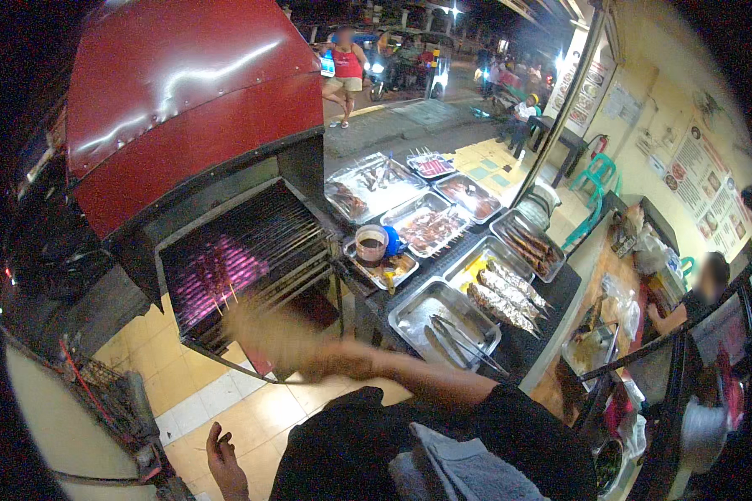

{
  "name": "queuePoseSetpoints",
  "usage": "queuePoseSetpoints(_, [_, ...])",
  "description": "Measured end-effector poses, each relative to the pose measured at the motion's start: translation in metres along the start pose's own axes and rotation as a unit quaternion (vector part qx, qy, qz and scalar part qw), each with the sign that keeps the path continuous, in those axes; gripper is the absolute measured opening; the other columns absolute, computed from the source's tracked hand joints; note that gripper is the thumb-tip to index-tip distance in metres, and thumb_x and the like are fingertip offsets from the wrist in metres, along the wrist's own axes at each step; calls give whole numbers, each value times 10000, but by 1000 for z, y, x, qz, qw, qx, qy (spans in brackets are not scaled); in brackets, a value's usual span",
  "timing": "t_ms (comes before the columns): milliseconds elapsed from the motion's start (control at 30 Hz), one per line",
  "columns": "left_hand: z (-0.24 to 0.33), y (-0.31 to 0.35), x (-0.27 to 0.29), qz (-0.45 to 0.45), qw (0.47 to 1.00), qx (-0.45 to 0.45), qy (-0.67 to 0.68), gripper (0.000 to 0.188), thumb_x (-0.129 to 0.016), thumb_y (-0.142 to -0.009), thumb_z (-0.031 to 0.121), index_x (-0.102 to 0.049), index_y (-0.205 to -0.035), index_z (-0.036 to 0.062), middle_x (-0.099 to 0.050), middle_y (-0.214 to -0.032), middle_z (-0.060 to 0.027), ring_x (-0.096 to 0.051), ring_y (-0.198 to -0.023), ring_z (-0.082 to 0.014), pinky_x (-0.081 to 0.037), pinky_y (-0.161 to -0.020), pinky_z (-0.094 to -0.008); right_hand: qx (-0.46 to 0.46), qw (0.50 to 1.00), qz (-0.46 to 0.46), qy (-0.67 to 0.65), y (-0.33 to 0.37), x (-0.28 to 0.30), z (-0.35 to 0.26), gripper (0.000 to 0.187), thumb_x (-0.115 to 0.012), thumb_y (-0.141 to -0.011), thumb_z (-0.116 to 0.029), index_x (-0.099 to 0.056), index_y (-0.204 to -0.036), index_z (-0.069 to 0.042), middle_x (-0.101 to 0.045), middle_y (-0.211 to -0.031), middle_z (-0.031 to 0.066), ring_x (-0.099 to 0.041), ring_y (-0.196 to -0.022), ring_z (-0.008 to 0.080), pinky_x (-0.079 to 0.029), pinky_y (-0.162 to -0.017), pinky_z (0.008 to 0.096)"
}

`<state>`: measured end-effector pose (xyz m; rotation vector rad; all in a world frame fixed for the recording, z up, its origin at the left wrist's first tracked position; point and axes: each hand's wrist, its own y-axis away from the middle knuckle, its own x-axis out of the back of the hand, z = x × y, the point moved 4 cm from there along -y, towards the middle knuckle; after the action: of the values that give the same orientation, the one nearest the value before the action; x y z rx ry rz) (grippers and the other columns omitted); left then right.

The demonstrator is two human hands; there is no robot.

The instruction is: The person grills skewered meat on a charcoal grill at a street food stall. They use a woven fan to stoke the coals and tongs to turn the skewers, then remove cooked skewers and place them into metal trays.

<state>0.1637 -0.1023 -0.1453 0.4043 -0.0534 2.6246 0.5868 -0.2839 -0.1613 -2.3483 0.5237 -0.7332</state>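
My right hand [342, 361] is closed round a tan hand fan [267, 334], smeared by motion, at the near side of the charcoal grill [284, 219]. Beyond the fan, skewers of dark meat [215, 271] lie on the grate over glowing pinkish coals. Low on the left, my left hand [224, 463] hangs above the tiled floor, its fingers loosely curled and apart, with nothing in it. Metal tongs [464, 341] rest in a steel tray [401, 321] right of my forearm.
A red metal hood [192, 100] rises over the grill. Trays of skewered meat [430, 224], foil-wrapped fish [505, 296] and a sauce tub [371, 244] cover the counter. A person in red [347, 67] stands by the street; another person [702, 292] is at the right.
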Motion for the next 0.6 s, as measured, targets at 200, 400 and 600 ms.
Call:
queuePoseSetpoints(200, [3,11,-3,-62,997,24,36,428,-578,-1051,342,-638,-1340,32,-652,-1361,-133,-646,-1137,-236,-489,-971,-354,-116,987,11,112,24,60,-10,353,-578,-1025,-320,-690,-1172,-19,-717,-1117,121,-662,-988,266,-533,-889,385])
queuePoseSetpoints(400, [7,19,-26,-111,991,61,-33,405,-615,-1025,125,-573,-1398,-27,-690,-1251,-144,-639,-1158,-232,-488,-1035,-355,-130,841,504,150,-11,154,-53,363,-632,-1025,-391,-703,-1098,-43,-691,-1007,105,-626,-862,239,-524,-796,376])
queuePoseSetpoints(600, [17,11,-32,-62,997,33,30,360,-591,-1067,191,-609,-1378,12,-680,-1263,-119,-641,-1137,-210,-489,-1024,-349,-113,929,-299,-187,33,-23,-40,318,-619,-1017,-316,-695,-1150,-38,-695,-1152,137,-653,-1042,272,-529,-925,405])
